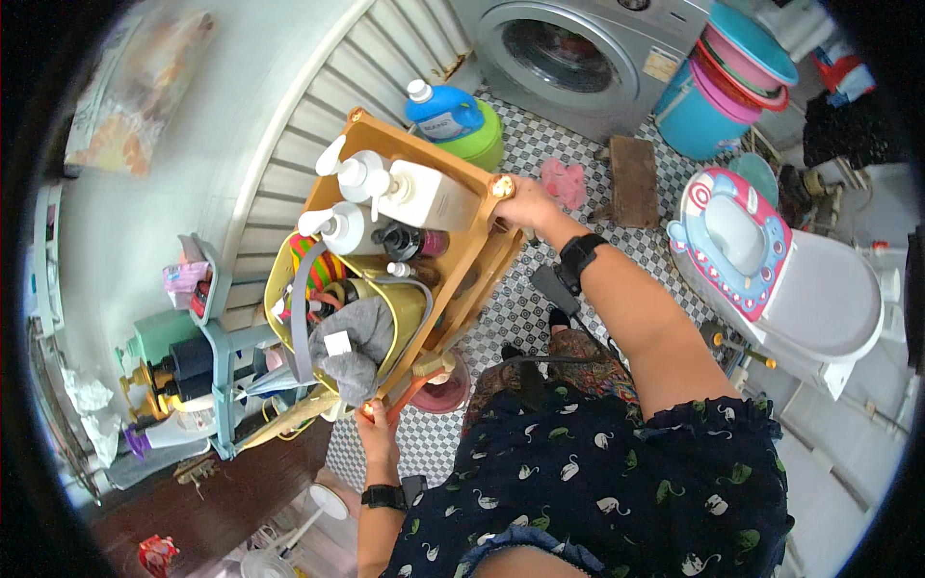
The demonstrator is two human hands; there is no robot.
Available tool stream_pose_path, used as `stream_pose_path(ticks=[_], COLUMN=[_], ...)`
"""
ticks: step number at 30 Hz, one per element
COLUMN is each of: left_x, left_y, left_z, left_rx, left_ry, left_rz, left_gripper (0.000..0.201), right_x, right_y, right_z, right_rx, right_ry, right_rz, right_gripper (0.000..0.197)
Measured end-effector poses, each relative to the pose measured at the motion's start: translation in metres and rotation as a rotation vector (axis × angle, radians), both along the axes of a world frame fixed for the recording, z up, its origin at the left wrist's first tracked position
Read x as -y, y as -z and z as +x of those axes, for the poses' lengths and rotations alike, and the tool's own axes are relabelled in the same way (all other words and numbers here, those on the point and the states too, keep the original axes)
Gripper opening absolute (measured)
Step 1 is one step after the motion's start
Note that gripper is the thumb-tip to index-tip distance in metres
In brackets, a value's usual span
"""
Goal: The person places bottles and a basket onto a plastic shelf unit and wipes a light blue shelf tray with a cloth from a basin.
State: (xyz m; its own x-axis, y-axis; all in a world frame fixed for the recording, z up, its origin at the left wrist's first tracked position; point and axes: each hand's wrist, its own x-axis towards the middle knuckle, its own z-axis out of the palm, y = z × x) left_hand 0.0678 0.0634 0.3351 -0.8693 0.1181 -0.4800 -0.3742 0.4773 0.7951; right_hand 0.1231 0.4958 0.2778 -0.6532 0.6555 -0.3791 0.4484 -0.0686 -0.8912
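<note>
Both my hands are closed on the near corners of an orange-brown storage rack (pixel 475 252). My right hand (pixel 528 205) wraps the corner post beside a round knob, and my left hand (pixel 379 435) grips the corner nearer the left wall. On the top tier stand white pump bottles (pixel 436 197), a dark bottle (pixel 409 241) and a small bottle with a white cap. A yellow-green basket (pixel 409 323) with a grey handle also sits there, holding a grey cloth (pixel 356 337) and striped fabric. A lower tier shows partly beneath.
Blue and green jugs (pixel 445 114) stand behind the rack, near a washing machine (pixel 559 63). A wooden stool (pixel 632 181), a pink cloth (pixel 563 183), stacked buckets (pixel 708 106) and a toilet (pixel 819 299) are on the right. A blue-grey shelf (pixel 224 385) with bottles stands left.
</note>
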Motion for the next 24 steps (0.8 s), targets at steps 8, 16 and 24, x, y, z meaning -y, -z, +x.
stream_pose_path(ticks=[8,16,24], left_x=[-0.035,-0.038,-0.039], left_y=[0.004,0.009,0.01], left_z=[-0.014,-0.059,-0.117], left_rx=[-0.069,-0.208,-0.218], left_ry=[-0.081,-0.035,-0.063], left_rz=[-0.061,-0.099,-0.054], left_gripper=[0.037,0.036,0.047], right_x=[-0.039,-0.035,-0.033], right_y=[-0.016,-0.012,-0.013], right_z=[-0.063,-0.089,-0.128], right_rx=[-0.028,-0.078,-0.137], right_ry=[-0.147,-0.036,-0.09], right_rz=[-0.251,-0.282,-0.316], right_gripper=[0.048,0.035,0.035])
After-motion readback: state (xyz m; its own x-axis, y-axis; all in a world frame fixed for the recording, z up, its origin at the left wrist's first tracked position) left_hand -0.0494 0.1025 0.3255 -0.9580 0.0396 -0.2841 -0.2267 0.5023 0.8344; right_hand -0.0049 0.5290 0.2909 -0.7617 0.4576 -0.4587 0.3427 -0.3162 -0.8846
